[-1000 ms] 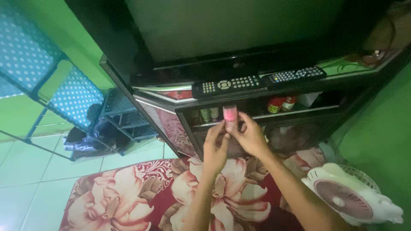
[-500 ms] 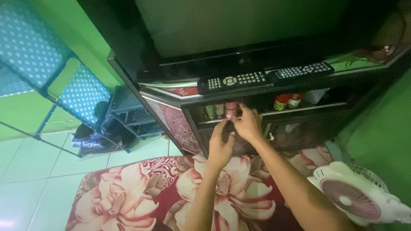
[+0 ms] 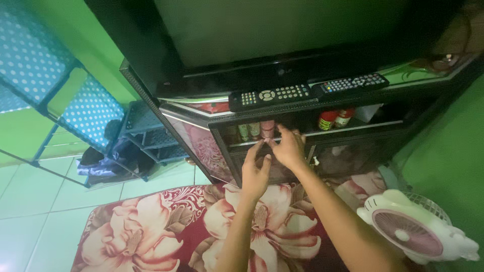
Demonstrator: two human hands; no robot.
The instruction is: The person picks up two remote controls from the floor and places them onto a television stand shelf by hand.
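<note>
Standing on cabinet shelf [image 3: 353,130]: pink bottle [image 3: 267,128], small jars [image 3: 249,131] | hands: right [image 3: 288,148] touching bottle, left [image 3: 254,174] loosely spread, empty

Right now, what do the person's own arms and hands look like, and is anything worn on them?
Both forearms are bare as far as the picture shows: no sleeves, no gloves. The left hand and the right hand carry no watch, bracelet or ring that I can make out, though the dim light blurs fine detail. The fingers are slim, and the nails look short and unpainted as far as can be told.
</note>
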